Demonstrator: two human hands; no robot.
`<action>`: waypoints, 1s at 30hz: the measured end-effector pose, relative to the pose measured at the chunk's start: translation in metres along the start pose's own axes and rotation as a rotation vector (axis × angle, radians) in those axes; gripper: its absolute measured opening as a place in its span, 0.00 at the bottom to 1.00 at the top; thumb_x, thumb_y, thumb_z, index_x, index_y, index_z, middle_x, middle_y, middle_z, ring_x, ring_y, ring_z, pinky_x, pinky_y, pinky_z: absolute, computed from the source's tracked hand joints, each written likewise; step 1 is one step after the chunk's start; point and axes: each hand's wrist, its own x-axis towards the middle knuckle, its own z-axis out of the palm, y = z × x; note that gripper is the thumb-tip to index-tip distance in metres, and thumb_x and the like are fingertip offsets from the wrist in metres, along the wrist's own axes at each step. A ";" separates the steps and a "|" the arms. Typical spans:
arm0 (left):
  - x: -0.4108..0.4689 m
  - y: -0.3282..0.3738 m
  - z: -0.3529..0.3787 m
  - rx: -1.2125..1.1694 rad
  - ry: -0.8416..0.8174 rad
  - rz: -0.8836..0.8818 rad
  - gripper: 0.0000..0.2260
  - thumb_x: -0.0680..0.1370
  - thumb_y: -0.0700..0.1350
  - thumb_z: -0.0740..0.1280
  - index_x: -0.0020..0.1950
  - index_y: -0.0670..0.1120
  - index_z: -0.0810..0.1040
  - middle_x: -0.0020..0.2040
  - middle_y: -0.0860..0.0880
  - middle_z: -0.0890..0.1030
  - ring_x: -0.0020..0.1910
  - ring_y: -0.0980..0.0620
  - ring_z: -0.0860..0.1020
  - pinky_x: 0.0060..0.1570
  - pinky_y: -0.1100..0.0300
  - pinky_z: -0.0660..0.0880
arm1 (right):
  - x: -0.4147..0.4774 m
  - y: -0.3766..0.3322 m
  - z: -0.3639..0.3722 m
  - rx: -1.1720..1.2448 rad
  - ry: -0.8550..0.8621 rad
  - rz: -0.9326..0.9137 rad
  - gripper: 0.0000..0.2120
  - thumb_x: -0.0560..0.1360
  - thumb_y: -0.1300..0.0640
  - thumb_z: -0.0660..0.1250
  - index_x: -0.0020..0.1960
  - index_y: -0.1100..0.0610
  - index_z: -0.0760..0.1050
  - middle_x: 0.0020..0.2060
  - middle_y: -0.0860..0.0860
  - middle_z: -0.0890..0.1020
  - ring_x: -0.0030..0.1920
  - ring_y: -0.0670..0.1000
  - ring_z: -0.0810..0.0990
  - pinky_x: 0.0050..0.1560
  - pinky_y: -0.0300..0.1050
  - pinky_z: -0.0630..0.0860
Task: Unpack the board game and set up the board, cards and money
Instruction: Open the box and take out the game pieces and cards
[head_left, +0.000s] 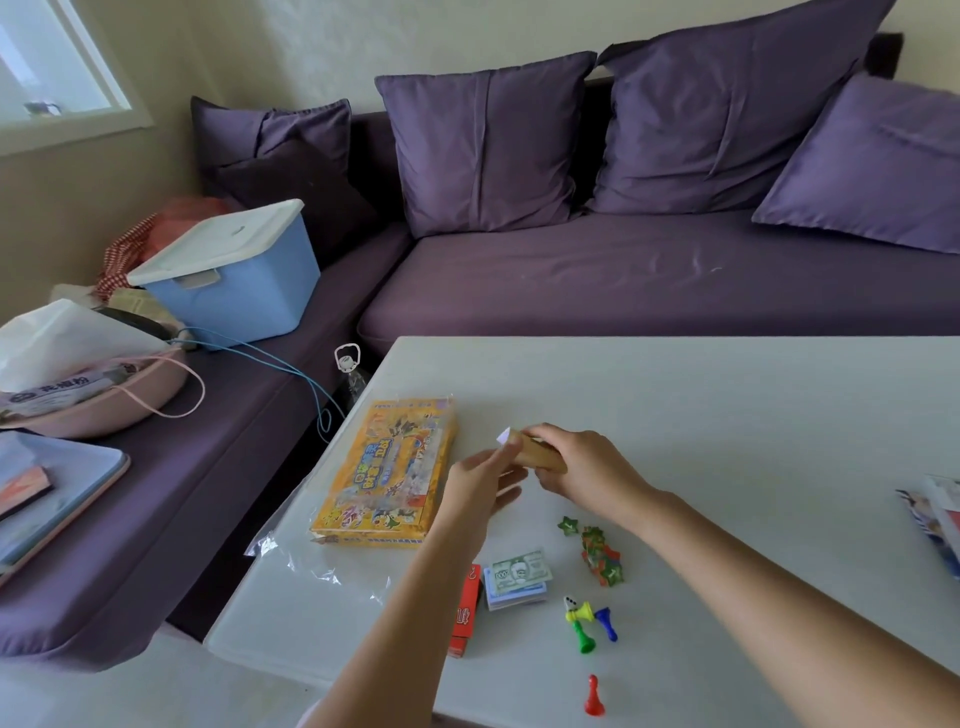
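**Purple sofa behind, game parts out on the white worktop**

Purple sofa (623, 280) cushions fill the background, with a blue lidded bin (244, 291) on the seat at far left. On the worktop (727, 415), the yellow game box (384, 473) lies flat near the left edge, with clear plastic wrap (311, 566) just in front of it. Beside the box, the left hand (480, 491) pinches the white-flapped end of a small tan pack (540, 457), held just above the surface. The right hand (582, 475) is curled around the pack's other end. Nearer the person lie a red card box (464, 618), a money stack (517, 577), star tokens (600, 553), a die (571, 604) and coloured pawns (584, 631). A booklet (935, 519) lies at the right edge.
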 end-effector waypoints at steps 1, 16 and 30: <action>-0.003 0.005 0.002 0.006 -0.004 0.044 0.10 0.76 0.47 0.70 0.50 0.41 0.80 0.49 0.42 0.83 0.51 0.48 0.82 0.53 0.55 0.78 | -0.003 -0.003 -0.004 0.012 0.004 -0.025 0.23 0.73 0.59 0.67 0.67 0.47 0.71 0.48 0.48 0.83 0.42 0.47 0.79 0.39 0.33 0.69; -0.017 0.063 -0.094 0.710 0.598 0.284 0.04 0.73 0.40 0.62 0.43 0.44 0.77 0.41 0.45 0.78 0.38 0.45 0.74 0.38 0.56 0.71 | -0.082 0.029 -0.021 -0.039 -0.396 0.358 0.45 0.65 0.49 0.78 0.75 0.50 0.58 0.53 0.46 0.67 0.45 0.40 0.70 0.40 0.30 0.66; -0.068 -0.004 -0.048 1.343 -0.204 0.460 0.33 0.70 0.55 0.73 0.72 0.52 0.64 0.70 0.54 0.67 0.69 0.54 0.65 0.63 0.65 0.60 | -0.039 0.011 0.020 0.242 -0.216 0.402 0.24 0.65 0.69 0.74 0.59 0.59 0.76 0.41 0.48 0.74 0.32 0.46 0.76 0.30 0.34 0.75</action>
